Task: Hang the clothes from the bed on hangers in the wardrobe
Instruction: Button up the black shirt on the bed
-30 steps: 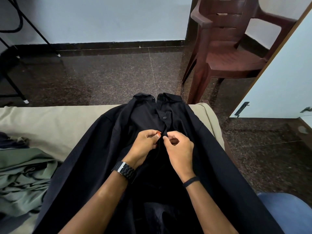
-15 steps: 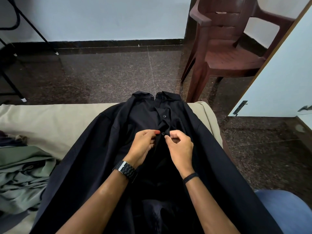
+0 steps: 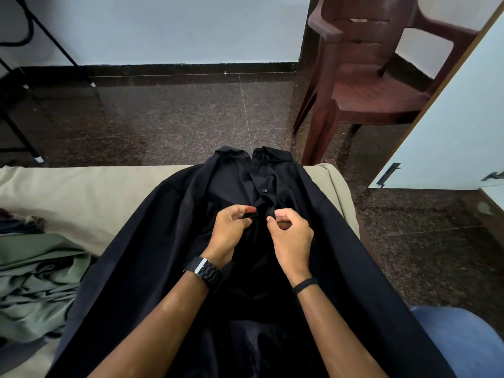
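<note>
Both fingers pinch shirt placket (mid-chest) — between.

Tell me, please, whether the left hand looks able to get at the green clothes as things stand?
Probably yes: the green clothes lie on the bed on the left hand's side with nothing between, but it first must release the black shirt.

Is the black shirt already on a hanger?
No. The black shirt lies spread on the bed, both hands pinching its front placket; no hanger is visible.
</note>
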A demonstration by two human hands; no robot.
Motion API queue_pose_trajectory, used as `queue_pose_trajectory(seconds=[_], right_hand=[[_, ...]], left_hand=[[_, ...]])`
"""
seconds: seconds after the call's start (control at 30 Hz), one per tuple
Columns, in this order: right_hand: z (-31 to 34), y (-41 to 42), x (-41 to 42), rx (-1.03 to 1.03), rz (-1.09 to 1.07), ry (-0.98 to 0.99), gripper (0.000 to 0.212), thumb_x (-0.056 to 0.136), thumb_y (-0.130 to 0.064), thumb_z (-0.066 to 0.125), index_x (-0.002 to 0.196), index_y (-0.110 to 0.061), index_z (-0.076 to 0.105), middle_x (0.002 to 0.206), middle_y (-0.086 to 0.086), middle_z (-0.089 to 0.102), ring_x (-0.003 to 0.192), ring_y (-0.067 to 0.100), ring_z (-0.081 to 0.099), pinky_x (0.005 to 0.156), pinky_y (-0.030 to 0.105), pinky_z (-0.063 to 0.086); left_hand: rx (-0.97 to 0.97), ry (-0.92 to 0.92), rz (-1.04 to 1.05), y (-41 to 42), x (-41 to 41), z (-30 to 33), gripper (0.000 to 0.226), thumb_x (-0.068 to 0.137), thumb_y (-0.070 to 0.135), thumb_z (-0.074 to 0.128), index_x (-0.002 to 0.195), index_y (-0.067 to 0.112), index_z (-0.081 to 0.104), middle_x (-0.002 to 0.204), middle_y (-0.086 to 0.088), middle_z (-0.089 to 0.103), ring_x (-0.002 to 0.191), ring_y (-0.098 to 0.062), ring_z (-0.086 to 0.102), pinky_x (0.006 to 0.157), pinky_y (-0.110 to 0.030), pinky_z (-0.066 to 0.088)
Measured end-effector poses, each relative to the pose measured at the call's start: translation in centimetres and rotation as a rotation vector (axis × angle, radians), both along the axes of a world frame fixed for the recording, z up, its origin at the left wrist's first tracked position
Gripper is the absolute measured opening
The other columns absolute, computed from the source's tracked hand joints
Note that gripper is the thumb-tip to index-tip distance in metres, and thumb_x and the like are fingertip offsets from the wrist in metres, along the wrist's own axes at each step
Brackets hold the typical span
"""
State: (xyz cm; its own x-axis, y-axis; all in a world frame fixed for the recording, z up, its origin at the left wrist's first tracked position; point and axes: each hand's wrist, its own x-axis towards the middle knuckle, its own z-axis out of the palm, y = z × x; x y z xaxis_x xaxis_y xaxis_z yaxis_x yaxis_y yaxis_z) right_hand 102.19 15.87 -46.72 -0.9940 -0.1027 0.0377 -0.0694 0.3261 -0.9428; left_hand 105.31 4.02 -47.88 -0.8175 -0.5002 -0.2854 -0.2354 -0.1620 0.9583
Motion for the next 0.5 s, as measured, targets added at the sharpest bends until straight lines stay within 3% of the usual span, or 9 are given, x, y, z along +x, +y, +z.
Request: queue_pose_trajectory(seconds=[0.07,0.2,0.37,0.5], right_hand=[[0.17,-0.43,0.06,-0.005,0.039,0.004,0.011,0.083,-0.011,0.071,0.079,-0.019,0.065,0.073,-0.013,0.064,0.07,-0.012,0.059,0.061,0.002,0.042],[0.48,-0.82,-0.03,-0.031,0.104,-0.005,0.013,0.083,-0.009,0.071,0.079,-0.02,0.065,0.073,-0.013,0.064,0.07,-0.012,0.059,0.061,0.002,0.043],[0.61,-0.48,-0.17,-0.031,0.148,-0.022,0.013,0.084,-0.01,0.07,0.081,-0.022,0.066,0.074,-0.013,0.065,0.071,-0.013,0.059,0.06,0.001,0.041],[0.37,-0.03,-0.26,-0.036,0.151,-0.042,0.012,0.084,-0.011,0.07,0.083,-0.022,0.066,0.076,-0.012,0.065,0.073,-0.013,0.059,0.061,0.002,0.043]], left_hand=[[-0.007,0.014,-0.022,0.03,0.26,0.25,0.025,0.086,-0.01,0.059,0.092,0.013,0.067,0.099,-0.009,0.069,0.101,-0.017,0.063,0.094,-0.026,0.048],[-0.033,0.05,-0.027,0.06,0.64,0.46,0.016,0.082,-0.006,0.067,0.091,0.007,0.068,0.089,-0.016,0.069,0.087,-0.021,0.066,0.088,-0.031,0.051],[-0.081,0.051,-0.059,0.1,0.85,0.63,0.011,0.085,0.001,0.068,0.089,0.011,0.07,0.081,-0.006,0.071,0.07,-0.002,0.065,0.062,-0.012,0.046],[-0.049,0.052,-0.096,0.02,1.08,0.49,0.011,0.087,0.005,0.067,0.093,0.014,0.072,0.092,-0.01,0.073,0.084,-0.014,0.066,0.075,-0.025,0.049]])
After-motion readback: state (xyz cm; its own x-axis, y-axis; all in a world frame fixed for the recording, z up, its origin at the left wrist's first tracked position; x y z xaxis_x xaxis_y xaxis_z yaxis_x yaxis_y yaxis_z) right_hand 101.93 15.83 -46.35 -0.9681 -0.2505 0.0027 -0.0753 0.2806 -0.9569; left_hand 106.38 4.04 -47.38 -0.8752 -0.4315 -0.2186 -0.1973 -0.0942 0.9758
